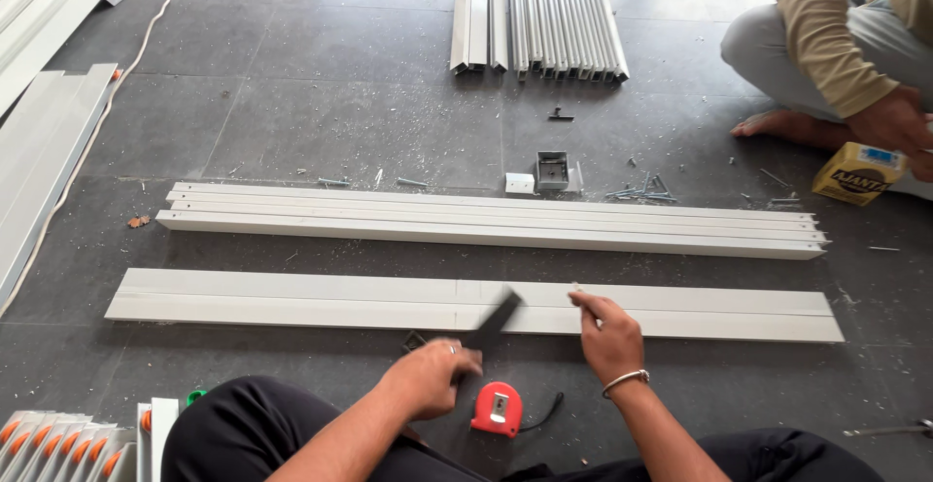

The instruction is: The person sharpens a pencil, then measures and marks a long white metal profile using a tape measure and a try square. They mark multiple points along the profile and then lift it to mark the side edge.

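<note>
Kneeling on the floor (340, 122), we note our left hand (428, 377) clenched on a black square (498, 315) laid across the white strip (292, 299); right hand (607, 334) pinches a pencil (586, 305). Strip looks light, stiff; best steadied mid-length.

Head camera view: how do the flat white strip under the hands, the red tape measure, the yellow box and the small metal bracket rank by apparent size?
1. Flat white strip, by far the largest.
2. Yellow box.
3. Red tape measure, about the same as the box, and nearer the camera, so unsure.
4. Small metal bracket, smallest, though farther away.
</note>
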